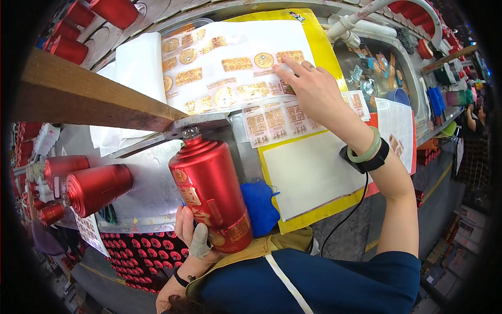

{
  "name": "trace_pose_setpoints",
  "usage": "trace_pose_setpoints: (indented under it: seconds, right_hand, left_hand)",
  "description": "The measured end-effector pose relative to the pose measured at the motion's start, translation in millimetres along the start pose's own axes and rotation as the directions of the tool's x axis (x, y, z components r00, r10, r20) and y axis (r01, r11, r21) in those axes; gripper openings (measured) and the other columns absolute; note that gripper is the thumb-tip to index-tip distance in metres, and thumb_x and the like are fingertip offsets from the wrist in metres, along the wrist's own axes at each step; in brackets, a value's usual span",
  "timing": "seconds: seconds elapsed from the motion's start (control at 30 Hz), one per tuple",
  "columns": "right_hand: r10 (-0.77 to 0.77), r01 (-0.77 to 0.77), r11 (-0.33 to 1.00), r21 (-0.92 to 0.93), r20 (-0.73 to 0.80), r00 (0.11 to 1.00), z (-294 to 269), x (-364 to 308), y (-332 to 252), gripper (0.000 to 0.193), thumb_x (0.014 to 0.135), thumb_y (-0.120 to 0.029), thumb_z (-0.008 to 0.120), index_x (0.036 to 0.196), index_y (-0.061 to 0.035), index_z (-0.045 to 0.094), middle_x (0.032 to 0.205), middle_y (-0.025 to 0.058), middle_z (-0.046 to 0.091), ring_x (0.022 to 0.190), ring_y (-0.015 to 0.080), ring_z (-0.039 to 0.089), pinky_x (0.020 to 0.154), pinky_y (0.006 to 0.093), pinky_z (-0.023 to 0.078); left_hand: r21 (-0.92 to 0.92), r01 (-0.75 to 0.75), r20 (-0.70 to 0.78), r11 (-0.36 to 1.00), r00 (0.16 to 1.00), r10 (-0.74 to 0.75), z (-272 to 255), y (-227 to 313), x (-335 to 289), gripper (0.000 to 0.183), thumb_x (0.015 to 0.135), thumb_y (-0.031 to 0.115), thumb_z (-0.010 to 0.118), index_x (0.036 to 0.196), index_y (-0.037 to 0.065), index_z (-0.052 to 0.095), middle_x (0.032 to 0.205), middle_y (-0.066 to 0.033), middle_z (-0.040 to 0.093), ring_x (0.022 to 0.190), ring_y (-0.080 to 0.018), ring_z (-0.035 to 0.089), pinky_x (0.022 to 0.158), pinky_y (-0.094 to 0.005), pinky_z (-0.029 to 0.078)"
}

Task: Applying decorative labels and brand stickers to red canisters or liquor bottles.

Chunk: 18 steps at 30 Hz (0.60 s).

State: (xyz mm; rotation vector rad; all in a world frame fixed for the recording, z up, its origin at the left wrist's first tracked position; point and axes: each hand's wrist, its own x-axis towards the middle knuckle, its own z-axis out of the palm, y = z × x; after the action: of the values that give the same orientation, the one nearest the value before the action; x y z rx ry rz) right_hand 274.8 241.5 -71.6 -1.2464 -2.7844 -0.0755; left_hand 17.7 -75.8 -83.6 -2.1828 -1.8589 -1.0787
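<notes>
A red metallic bottle [212, 183] with gold decals and a clear faceted stopper stands tilted in front of me. My left hand [196, 238] is closed around its lower side, a pale finger cover on one finger. My right hand [316, 91], with a green bangle and black strap at its wrist, reaches over a white sheet of gold decals [238, 64]. Its fingers are stretched apart, the tips touching the sheet by a decal at the upper right; its thumb is hidden. Just below lies a smaller strip of gold decals [277, 119].
A wooden post [99, 97] slants in from the left, near the bottle's top. More red bottles [99, 189] lie to the left. A blue cloth [260, 206] is beside the bottle, near a white sheet [314, 172] on yellow. A metal sink [418, 89] holds water and loose scraps.
</notes>
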Motion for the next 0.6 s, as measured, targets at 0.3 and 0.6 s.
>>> trace_pose_setpoints:
  seconds: [0.3,0.6]
  right_hand:
    - [-0.003,0.003,1.000,0.015,-0.024,1.000,1.3,0.9,3.3,0.054,0.086,0.000,0.062,0.137,-0.0152,0.060,0.147,0.0111,0.057,0.115,0.0317,0.067,0.090,0.0417,0.056]
    - [0.009,-0.009,1.000,0.004,-0.017,1.000,1.1,1.3,2.1,0.051,0.086,-0.001,0.062,0.135,-0.0149,0.061,0.148,0.0120,0.056,0.118,0.0320,0.066,0.091,0.0430,0.055]
  left_hand:
    - [0.010,0.006,-0.001,1.000,1.000,-0.006,-1.9,1.9,4.8,0.078,0.086,0.036,0.079,0.147,0.009,0.038,0.152,-0.0284,0.040,0.136,-0.0476,0.043,0.110,-0.0622,0.041]
    - [-0.018,0.019,0.020,1.000,1.000,-0.019,-3.7,5.0,7.9,0.082,0.083,0.039,0.081,0.148,0.009,0.039,0.152,-0.0270,0.039,0.137,-0.0461,0.042,0.112,-0.0643,0.039]
